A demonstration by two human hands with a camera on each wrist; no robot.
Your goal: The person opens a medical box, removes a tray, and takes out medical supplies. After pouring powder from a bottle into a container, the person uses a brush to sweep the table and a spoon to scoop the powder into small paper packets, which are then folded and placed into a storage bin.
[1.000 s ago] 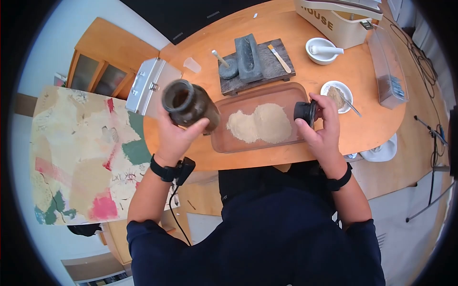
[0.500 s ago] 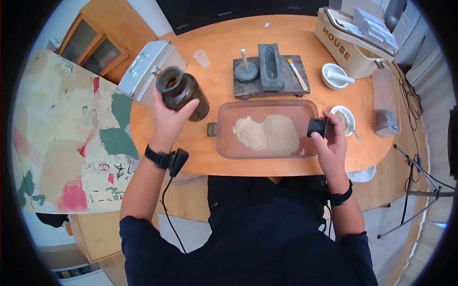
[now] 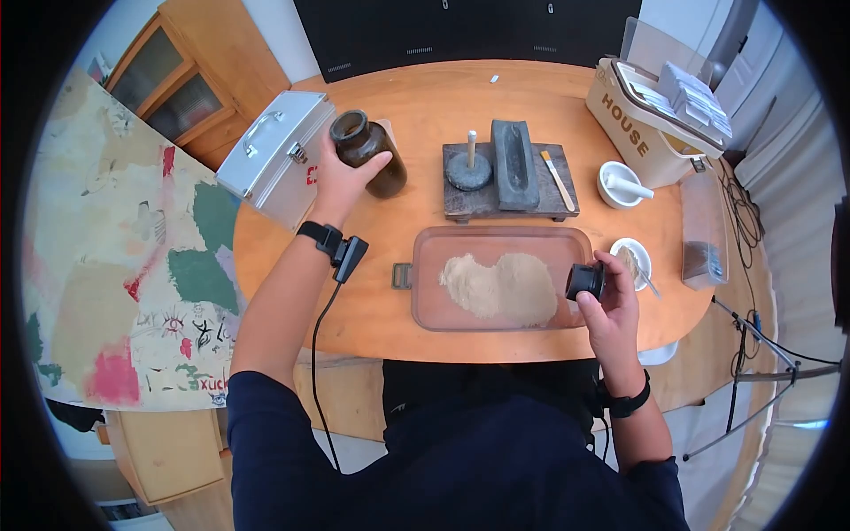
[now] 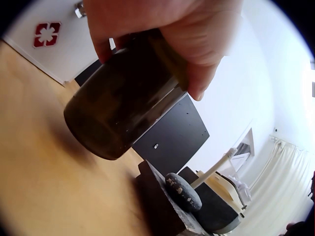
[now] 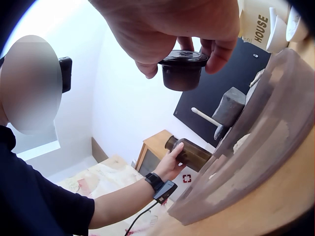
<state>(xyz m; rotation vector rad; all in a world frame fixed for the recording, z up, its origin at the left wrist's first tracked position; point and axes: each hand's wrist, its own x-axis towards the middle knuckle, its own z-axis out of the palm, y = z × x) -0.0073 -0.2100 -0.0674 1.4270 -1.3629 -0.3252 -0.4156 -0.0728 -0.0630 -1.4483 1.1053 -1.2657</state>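
Note:
My left hand (image 3: 339, 184) grips a dark brown glass jar (image 3: 387, 171) around its side, its mouth uncovered and tilted toward me. In the left wrist view the jar's base (image 4: 101, 130) hangs close over the wooden table. Between thumb and fingers, my right hand (image 3: 617, 323) pinches a black jar stopper (image 3: 584, 281) by its wide rim, over the right end of a translucent brownish tray (image 3: 428, 305). Two merging heaps of beige powder (image 3: 524, 288) lie in that tray.
A silver case (image 3: 274, 168) stands behind the jar. Beyond the tray, a dark board (image 3: 478, 211) bears a stone trough (image 3: 515, 168), a handled stone disc (image 3: 469, 174) and a brush (image 3: 558, 181). Rightward are a mortar (image 3: 609, 192), a powder bowl (image 3: 644, 249) and a HOUSE bin (image 3: 611, 102).
My left hand has carried the jar away from the tray, back beside the silver case. The right hand still holds the stopper near the tray's right end. The head view has shifted.

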